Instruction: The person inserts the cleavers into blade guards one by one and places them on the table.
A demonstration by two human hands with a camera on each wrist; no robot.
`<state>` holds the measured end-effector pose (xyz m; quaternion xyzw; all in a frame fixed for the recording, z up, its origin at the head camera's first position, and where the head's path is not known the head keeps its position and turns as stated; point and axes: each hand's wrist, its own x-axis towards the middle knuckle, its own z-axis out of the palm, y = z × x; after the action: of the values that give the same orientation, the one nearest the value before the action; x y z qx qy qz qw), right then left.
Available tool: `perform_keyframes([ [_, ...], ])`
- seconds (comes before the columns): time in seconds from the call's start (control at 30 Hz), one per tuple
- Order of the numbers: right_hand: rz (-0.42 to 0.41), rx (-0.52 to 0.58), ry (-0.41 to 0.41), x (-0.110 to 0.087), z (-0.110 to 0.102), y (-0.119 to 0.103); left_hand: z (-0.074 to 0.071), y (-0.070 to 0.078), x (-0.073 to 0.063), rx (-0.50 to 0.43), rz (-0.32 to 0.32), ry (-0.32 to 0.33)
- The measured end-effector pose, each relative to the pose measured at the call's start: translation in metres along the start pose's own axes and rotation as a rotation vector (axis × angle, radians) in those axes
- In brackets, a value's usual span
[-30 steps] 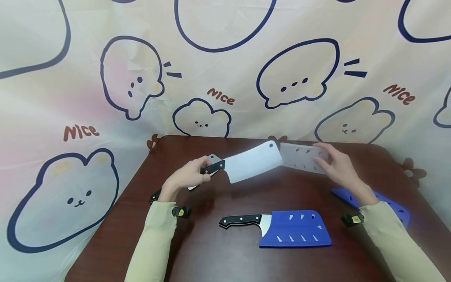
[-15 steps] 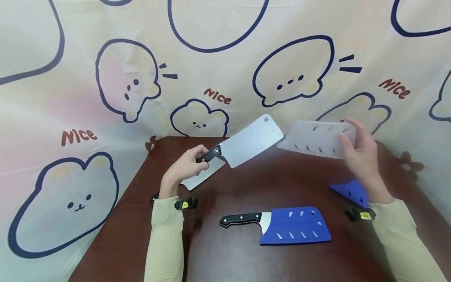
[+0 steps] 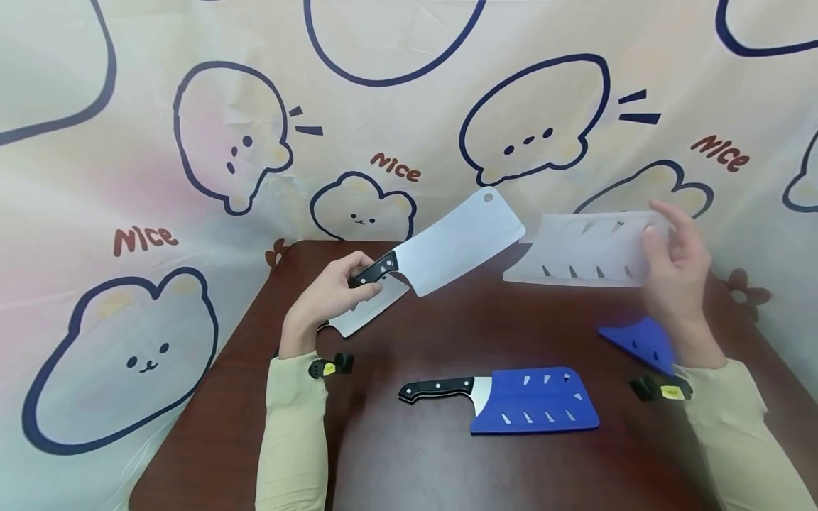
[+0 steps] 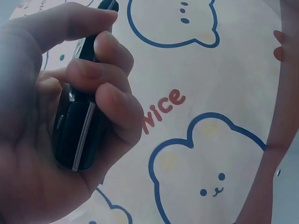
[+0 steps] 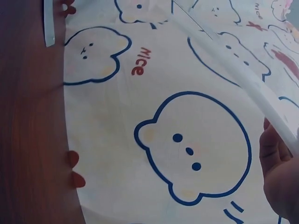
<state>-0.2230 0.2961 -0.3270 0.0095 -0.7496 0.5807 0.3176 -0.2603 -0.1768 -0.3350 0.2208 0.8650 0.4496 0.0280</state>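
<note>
My left hand point(image 3: 332, 287) grips the black riveted handle point(image 4: 77, 133) of a cleaver point(image 3: 460, 241), its bare blade raised and slanting up to the right. With thumb and fingers, my right hand point(image 3: 680, 273) pinches the right end of a translucent white blade sheath point(image 3: 581, 248) with small slots. The sheath is held up level, its left end close to the cleaver's tip but apart from it. Behind the left hand a second bare cleaver point(image 3: 367, 312) lies on the table, partly covered by that hand. In the right wrist view the sheath point(image 5: 247, 88) appears edge-on.
Nearer me on the dark wooden table point(image 3: 396, 468) lies another cleaver in a blue sheath point(image 3: 537, 401), handle to the left. A loose blue sheath point(image 3: 639, 344) lies at the right, partly hidden by my right arm. A printed cloth point(image 3: 396, 121) hangs behind the table.
Both hands have risen. The right hand has moved right with the white sheath, which has come away from the cleaver's tip, and the cleaver now tilts more steeply upward.
</note>
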Motion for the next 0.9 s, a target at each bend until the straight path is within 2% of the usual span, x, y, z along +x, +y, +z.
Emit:
perform_keyframes([
  [0.13,0.035,0.249,0.009,-0.003,0.001,-0.005,-0.001,0.004,-0.005,-0.008,-0.007,-0.005],
  [0.2,0.045,0.328,0.009,-0.005,0.002,-0.008,-0.002,0.006,-0.006,-0.015,-0.004,-0.002],
  [0.43,0.064,0.345,0.025,-0.008,0.002,-0.014,-0.002,0.011,-0.007,-0.018,0.024,0.0],
  [0.73,0.036,0.404,-0.001,-0.009,0.004,-0.016,0.0,0.012,-0.006,-0.021,0.024,-0.003],
  [0.9,0.038,0.396,0.003,-0.009,0.004,-0.015,0.0,0.012,-0.005,-0.028,0.022,0.0],
])
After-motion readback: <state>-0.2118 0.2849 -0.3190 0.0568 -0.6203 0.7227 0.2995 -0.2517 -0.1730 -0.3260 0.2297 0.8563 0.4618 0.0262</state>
